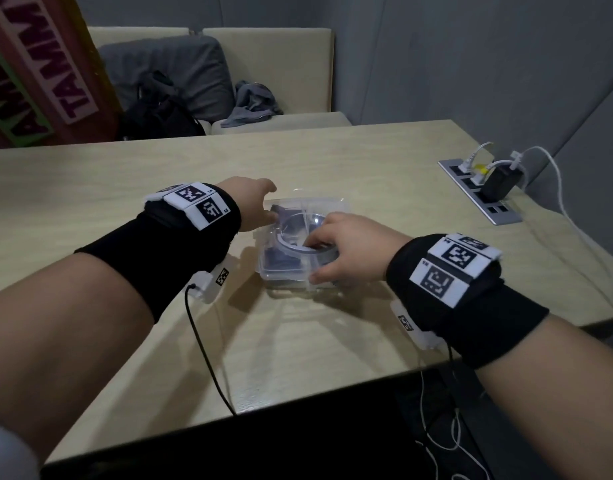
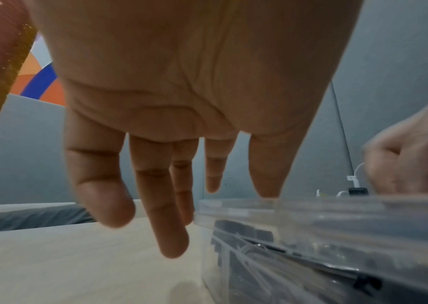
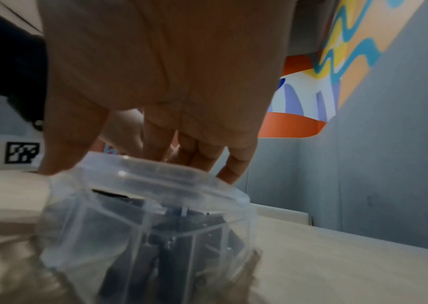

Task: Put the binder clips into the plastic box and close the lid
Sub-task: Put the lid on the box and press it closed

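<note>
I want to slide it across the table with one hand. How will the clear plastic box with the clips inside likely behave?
The plastic box looks thin-walled, so it may flex under the right hand. Its low, flat shape probably slides on the table rather than tipping. The dark binder clips inside likely add weight and may rattle.

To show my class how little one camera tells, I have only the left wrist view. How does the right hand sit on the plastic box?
Observer: In the head view the right hand grips it: fingers bent over the lid, thumb on the near wall of the plastic box.
Operator: Any binder clips left on the table?
Observer: None show on the table; the right wrist view shows dark binder clips inside.
Operator: What else is on the table?
Observer: A power strip at its far right, with a black adapter plugged in.
</note>
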### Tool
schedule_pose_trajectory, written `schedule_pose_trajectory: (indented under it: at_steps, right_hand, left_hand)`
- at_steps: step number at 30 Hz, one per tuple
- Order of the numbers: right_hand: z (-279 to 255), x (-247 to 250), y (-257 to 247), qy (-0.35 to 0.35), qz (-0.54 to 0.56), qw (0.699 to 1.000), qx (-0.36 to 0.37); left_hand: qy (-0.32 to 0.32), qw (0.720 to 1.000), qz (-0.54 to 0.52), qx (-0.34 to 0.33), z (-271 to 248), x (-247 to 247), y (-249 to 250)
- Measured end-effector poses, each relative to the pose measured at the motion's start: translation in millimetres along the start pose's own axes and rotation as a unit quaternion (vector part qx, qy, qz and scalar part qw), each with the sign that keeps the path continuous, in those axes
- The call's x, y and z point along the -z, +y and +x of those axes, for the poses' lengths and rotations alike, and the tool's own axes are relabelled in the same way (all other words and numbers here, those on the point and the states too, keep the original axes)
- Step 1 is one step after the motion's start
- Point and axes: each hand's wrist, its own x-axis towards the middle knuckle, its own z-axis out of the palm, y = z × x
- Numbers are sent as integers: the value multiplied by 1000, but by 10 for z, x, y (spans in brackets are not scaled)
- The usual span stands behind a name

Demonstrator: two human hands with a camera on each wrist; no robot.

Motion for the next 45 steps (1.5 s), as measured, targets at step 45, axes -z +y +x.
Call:
schedule_pose_trajectory:
  at_steps: [45]
  right_hand:
    - [-40, 227, 233, 72, 395, 867, -294]
  left_hand:
    - [-104, 987, -105, 63, -42, 53, 103]
